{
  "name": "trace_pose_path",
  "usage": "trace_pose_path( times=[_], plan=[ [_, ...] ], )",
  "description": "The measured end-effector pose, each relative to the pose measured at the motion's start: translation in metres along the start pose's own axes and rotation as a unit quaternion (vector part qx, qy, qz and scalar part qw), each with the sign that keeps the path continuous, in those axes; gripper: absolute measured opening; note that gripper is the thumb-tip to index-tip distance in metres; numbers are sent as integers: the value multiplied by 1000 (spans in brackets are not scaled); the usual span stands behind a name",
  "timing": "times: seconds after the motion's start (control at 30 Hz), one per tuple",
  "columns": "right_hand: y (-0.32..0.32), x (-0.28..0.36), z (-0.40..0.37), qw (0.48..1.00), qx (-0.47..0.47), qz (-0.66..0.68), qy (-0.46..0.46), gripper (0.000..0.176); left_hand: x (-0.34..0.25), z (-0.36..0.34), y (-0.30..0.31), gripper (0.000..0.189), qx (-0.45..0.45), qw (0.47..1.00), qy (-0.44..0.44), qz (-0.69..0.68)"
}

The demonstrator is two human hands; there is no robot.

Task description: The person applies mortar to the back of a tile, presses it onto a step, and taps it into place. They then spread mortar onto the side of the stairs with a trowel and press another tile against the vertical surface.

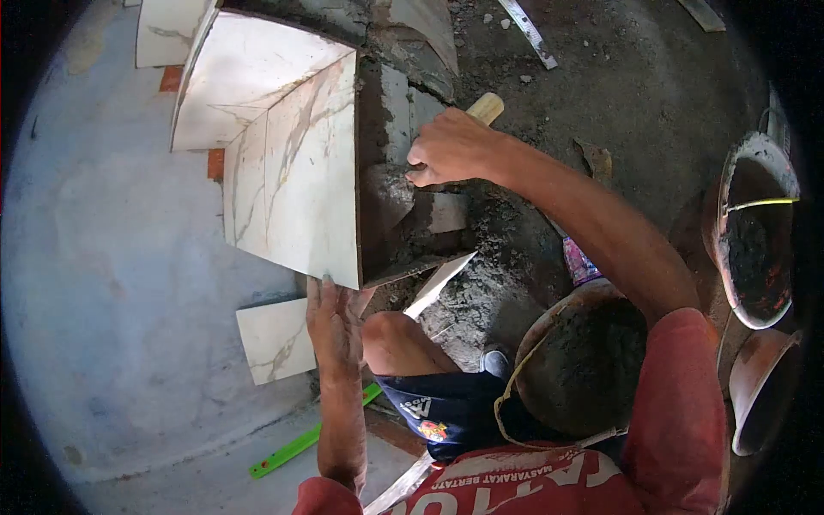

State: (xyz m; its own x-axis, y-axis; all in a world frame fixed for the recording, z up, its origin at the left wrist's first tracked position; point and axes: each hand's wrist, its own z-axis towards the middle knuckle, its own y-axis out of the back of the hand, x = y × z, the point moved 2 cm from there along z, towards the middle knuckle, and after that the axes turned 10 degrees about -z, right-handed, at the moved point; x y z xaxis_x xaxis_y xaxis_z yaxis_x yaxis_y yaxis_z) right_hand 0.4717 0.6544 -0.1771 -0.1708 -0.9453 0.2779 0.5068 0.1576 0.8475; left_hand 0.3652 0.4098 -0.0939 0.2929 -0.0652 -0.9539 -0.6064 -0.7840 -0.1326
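My right hand [451, 148] is closed round a tool with a wooden handle [487, 108]; the tool's other end lies low against the dark mortar [386, 202] behind the tiles. With fingers stretched out, my left hand [335, 318] touches the lower edge of a white marbled tile [313, 172]. That tile stands beside another white tile [257, 69], forming a stepped corner. Below them a thin tile piece [439, 283] leans at an angle near my knee.
A loose marbled tile [276, 341] lies left of my forearm. A green level bar [313, 442] is at lower left. Buckets of mortar stand by my lap [536, 335] and at the right [725, 249]; another bucket [751, 386] is below. A metal strip [530, 34] lies at the top.
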Motion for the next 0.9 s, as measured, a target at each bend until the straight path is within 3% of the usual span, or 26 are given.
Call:
trace_pose_path(
  times=[0.13, 0.17, 0.3, 0.4, 0.5, 0.57, 0.6, 0.67, 0.73, 0.8, 0.9],
  plan=[
    [9, -17, -22, 997, 26, 19, -75, 37, 0, 3, -2, 30, 18, 1000, -14, 2],
    [10, -27, -32, 996, -48, 11, -71, 36, 0, 4, 4, 26, 14, 1000, -12, 7],
    [11, -52, -65, 990, -33, -19, -137, 39, 0, 1, 3, 17, -13, 1000, -6, -3],
    [-24, -46, -88, 988, -24, 36, -146, 42, 0, 3, 6, 15, -14, 1000, 9, -11],
    [-62, -26, -103, 970, -95, 165, -150, 46, -1, 1, 5, 19, -38, 999, -3, 18],
    [-78, -18, -111, 898, 130, 369, -200, 51, -1, 0, 2, 22, -28, 999, -1, 17],
    [-82, -18, -110, 897, 126, 371, -202, 51, -2, 1, 0, 25, -17, 1000, -1, 10],
    [-88, -8, -110, 825, 199, 507, -152, 48, -2, 0, -3, 27, -22, 1000, -3, 18],
    [-94, 7, -112, 790, 196, 556, -168, 47, -2, 0, 1, 30, -33, 999, -3, 26],
    [-104, 19, -104, 716, 158, 662, -159, 49, -3, 1, 5, 32, -6, 1000, 6, 13],
    [-117, 31, -93, 710, 196, 657, -157, 55, -2, 0, 3, 33, -29, 1000, 8, 5]
  ],
)
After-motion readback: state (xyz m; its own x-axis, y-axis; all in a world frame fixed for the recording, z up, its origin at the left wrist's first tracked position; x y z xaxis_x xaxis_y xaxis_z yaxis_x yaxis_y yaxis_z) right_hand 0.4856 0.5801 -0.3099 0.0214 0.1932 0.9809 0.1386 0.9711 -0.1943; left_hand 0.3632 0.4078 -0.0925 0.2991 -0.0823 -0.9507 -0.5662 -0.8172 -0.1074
